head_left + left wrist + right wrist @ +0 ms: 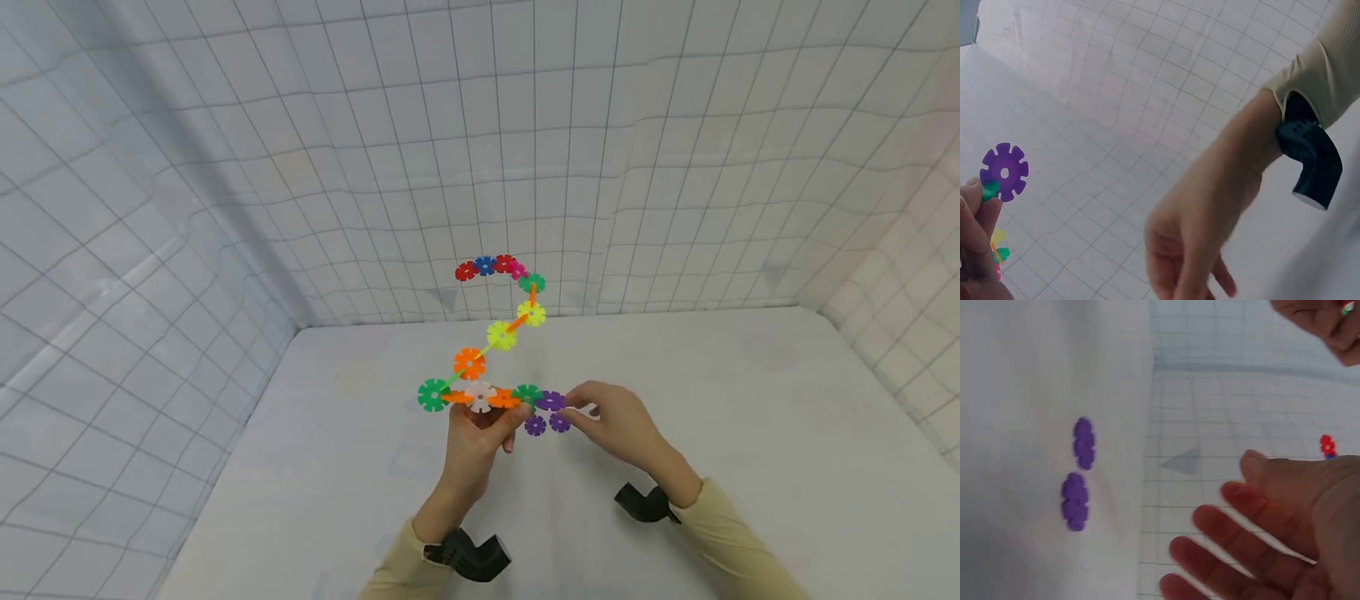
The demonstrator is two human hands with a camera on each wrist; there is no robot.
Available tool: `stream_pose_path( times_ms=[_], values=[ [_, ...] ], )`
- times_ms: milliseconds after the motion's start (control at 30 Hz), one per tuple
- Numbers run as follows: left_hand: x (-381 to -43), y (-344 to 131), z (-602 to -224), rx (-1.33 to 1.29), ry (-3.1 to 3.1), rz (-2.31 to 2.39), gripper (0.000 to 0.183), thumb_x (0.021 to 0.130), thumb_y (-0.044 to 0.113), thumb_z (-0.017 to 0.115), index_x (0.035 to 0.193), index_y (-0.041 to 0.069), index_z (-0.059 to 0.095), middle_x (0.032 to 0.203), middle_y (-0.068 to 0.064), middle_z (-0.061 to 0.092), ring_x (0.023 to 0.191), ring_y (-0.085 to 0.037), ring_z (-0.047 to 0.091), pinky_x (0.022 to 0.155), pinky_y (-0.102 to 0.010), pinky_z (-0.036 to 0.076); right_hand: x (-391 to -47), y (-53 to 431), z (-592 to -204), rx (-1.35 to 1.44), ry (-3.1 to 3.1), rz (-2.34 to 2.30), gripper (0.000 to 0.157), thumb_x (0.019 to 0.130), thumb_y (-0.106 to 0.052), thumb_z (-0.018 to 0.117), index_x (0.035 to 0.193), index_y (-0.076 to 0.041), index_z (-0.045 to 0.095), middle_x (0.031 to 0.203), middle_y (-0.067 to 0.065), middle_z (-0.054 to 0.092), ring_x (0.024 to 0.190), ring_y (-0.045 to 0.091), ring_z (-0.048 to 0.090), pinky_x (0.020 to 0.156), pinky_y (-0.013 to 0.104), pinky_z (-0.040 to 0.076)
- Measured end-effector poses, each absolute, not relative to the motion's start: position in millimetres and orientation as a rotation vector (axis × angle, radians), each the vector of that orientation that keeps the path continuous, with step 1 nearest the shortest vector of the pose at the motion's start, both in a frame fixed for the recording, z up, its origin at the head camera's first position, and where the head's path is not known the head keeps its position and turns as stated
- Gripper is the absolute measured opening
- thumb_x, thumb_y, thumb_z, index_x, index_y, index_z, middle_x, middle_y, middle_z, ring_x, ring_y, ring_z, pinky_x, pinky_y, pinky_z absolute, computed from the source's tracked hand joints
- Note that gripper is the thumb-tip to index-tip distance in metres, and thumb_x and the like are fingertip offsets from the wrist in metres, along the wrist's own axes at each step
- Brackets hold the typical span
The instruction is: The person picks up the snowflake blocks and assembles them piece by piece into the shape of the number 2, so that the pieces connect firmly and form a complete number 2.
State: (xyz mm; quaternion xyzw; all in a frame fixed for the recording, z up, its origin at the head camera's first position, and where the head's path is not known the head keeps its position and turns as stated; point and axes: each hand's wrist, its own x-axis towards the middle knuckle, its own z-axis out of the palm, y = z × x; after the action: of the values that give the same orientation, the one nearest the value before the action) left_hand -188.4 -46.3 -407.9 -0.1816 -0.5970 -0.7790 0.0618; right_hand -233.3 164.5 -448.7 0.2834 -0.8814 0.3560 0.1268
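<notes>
My left hand (472,442) grips a chain of interlocking plastic snowflake discs near its green disc (527,395). A purple disc (1004,172) is joined at that end, edge-on to the green one in the left wrist view. From the held part the chain runs left through orange and white discs (481,397), then bends back through yellow discs (502,335) to a red one (466,271). My right hand (615,421) is just right of the purple end; its relaxed fingers (1235,528) hold nothing in the right wrist view.
Two loose purple discs, one on the left (535,425) and one on the right (559,422), lie on the white table (337,467) below the chain's end. White gridded sheeting (465,167) rises behind and at both sides. Each wrist wears a black curved mount (472,557).
</notes>
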Motion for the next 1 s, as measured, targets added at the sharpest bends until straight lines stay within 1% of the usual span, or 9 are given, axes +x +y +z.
stream_pose_path(
  times_ms=[33,133,233,367,500,700,767,867,1000],
  values=[
    [-189,-47,-409,-0.537,-1.805,-2.364,0.028,0.086,0.003,0.069,0.103,-0.009,0.051,0.073,-0.002,0.058,0.048,-0.010,0.042,0.048,-0.018,0.042,-237,163,-456,0.774,-2.667,1.000,0.015,0.083,-0.020,0.075,0.093,-0.010,0.070,0.091,-0.001,0.067,0.082,0.019,0.063,0.068,0.034,0.053],
    [-189,-47,-411,-0.516,-1.800,-2.387,0.027,0.086,0.002,0.068,0.104,-0.008,0.051,0.075,-0.002,0.061,0.048,-0.010,0.042,0.048,-0.018,0.041,-246,158,-476,0.697,-2.879,0.865,0.029,0.083,-0.032,0.074,0.097,-0.007,0.069,0.089,0.001,0.062,0.081,0.018,0.057,0.068,0.034,0.049],
    [-189,-47,-411,-0.516,-1.783,-2.410,0.023,0.086,0.002,0.068,0.102,-0.004,0.054,0.076,-0.002,0.062,0.048,-0.010,0.042,0.048,-0.018,0.041,-251,154,-488,0.707,-2.930,0.760,0.037,0.078,-0.035,0.077,0.096,-0.005,0.067,0.086,0.001,0.055,0.080,0.018,0.050,0.067,0.033,0.045],
    [-189,-48,-410,-0.521,-1.769,-2.421,0.018,0.086,0.004,0.069,0.100,0.004,0.058,0.075,-0.001,0.062,0.048,-0.010,0.042,0.048,-0.018,0.041,-253,153,-494,0.728,-2.886,0.744,0.033,0.074,-0.029,0.082,0.092,-0.006,0.065,0.088,0.002,0.053,0.083,0.021,0.048,0.070,0.035,0.043],
    [-190,-50,-409,-0.518,-1.761,-2.412,0.015,0.086,0.003,0.069,0.097,0.008,0.059,0.073,-0.001,0.061,0.047,-0.009,0.042,0.047,-0.018,0.041,-255,154,-497,0.702,-2.893,0.879,0.030,0.073,-0.024,0.083,0.090,-0.009,0.063,0.088,0.000,0.053,0.084,0.019,0.048,0.073,0.035,0.044],
    [-191,-51,-407,-0.524,-1.744,-2.408,0.014,0.086,0.002,0.068,0.094,0.011,0.061,0.073,0.000,0.062,0.047,-0.008,0.042,0.047,-0.017,0.041,-257,162,-496,0.684,-2.879,1.207,0.029,0.075,-0.013,0.081,0.087,-0.010,0.055,0.073,-0.003,0.051,0.066,0.013,0.046,0.060,0.029,0.042],
    [-191,-51,-406,-0.528,-1.736,-2.408,0.014,0.086,0.002,0.068,0.094,0.012,0.061,0.074,0.000,0.063,0.047,-0.008,0.042,0.047,-0.017,0.041,-255,166,-492,0.698,-2.843,1.300,0.027,0.078,-0.010,0.079,0.088,-0.010,0.054,0.071,-0.004,0.052,0.062,0.011,0.050,0.057,0.027,0.043],
    [-191,-51,-405,-0.522,-1.730,-2.412,0.014,0.086,0.002,0.067,0.093,0.014,0.062,0.075,0.001,0.064,0.047,-0.008,0.042,0.046,-0.017,0.040,-251,169,-476,0.705,-2.748,1.494,0.021,0.082,-0.007,0.074,0.091,-0.008,0.055,0.072,-0.001,0.057,0.061,0.017,0.059,0.056,0.030,0.049],
    [-191,-52,-405,-0.510,-1.730,-2.414,0.014,0.087,0.003,0.067,0.093,0.014,0.062,0.076,-0.001,0.065,0.046,-0.008,0.042,0.045,-0.017,0.040,-242,174,-446,0.720,-2.539,1.875,0.019,0.086,-0.006,0.069,0.098,-0.002,0.055,0.081,0.012,0.063,0.068,0.033,0.065,0.059,0.039,0.054]
  ],
)
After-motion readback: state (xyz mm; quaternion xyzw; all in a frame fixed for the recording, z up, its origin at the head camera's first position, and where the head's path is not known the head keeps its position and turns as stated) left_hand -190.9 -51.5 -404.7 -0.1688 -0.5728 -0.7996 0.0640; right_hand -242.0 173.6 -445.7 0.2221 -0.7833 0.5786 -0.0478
